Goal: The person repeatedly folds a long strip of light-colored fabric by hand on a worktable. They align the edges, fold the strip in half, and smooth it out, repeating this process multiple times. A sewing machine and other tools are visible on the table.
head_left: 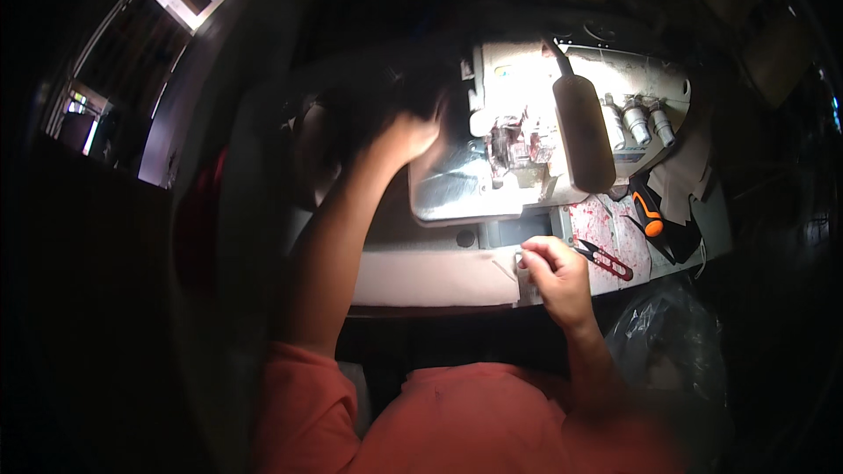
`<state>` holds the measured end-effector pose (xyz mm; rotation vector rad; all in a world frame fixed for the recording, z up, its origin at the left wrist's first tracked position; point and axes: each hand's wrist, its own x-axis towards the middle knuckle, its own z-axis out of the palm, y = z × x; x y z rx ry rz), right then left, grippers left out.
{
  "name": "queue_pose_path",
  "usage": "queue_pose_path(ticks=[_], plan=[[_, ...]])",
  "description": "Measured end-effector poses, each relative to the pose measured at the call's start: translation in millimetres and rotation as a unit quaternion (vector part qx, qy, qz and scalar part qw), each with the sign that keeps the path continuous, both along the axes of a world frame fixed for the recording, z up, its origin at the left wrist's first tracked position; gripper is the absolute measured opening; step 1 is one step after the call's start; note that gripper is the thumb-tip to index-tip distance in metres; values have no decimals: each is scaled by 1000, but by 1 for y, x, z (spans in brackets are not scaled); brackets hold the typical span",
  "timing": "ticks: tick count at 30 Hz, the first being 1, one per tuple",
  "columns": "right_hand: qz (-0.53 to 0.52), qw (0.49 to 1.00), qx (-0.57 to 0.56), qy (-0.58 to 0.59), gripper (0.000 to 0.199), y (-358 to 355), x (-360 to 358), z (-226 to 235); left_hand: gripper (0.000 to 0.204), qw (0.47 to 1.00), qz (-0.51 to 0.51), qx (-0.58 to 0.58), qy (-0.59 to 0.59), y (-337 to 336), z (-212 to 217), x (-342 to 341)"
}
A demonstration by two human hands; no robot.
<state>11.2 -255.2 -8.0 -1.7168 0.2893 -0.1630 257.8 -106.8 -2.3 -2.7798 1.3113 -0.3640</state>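
Note:
My left hand (408, 138) reaches out past the left side of a sewing machine (544, 189). Its fingers are smeared by motion and dark, so what they hold, if anything, does not show. My right hand (562, 285) is at the front of the table, thumb and fingertips pinched together. Whatever sits between them is too small to make out. Just left of those fingertips ends a pale beige piece of fabric (430, 277), lying flat along the table's front edge. Red-handled thread snips (606, 260) rest to the right of this hand.
A long dark lamp head (583, 136) hangs over the brightly lit machine, beside several pale tension knobs (637, 125). An orange-and-black handled tool (648, 214) lies at the right near draped cloth (683, 177). Clear plastic (672, 333) hangs below the table's right edge.

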Motion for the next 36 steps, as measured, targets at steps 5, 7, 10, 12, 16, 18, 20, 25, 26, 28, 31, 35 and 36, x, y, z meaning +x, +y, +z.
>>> queue_pose_path(ticks=[5,7,10,12,16,18,20,25,26,28,31,35,36], plan=[[19,948,-311,-73,15,12,2,-5,24,939,-89,-332,21,11,27,-35],[-19,966,-254,-43,15,10,1,-14,18,851,11,-455,263,23,40,-101],[-23,985,-164,-48,12,9,0,-18,13,880,-49,-369,296,36,38,-173],[-2,997,-75,-36,9,7,-3,-15,12,878,-68,-389,272,28,21,-185],[60,993,105,-21,8,5,-8,1,19,849,-64,-425,308,6,11,-182],[76,984,157,-19,11,3,-10,5,17,825,-68,-389,405,7,3,-171],[78,977,197,1,11,1,-10,4,12,800,-101,-391,444,8,1,-166],[76,965,249,40,9,4,-7,3,7,769,-126,-465,421,7,-11,-169],[77,963,254,38,10,4,-7,1,7,761,-121,-481,418,6,-12,-171],[68,959,271,47,11,3,-7,-3,6,767,-118,-499,386,6,-15,-174],[25,964,252,74,13,-2,-7,-13,6,759,-90,-517,384,6,-15,-178],[-40,980,184,69,11,-1,-4,-14,8,738,-65,-521,423,8,-16,-177],[-47,975,210,48,11,5,-4,-6,8,739,-75,-526,414,8,-17,-176]])
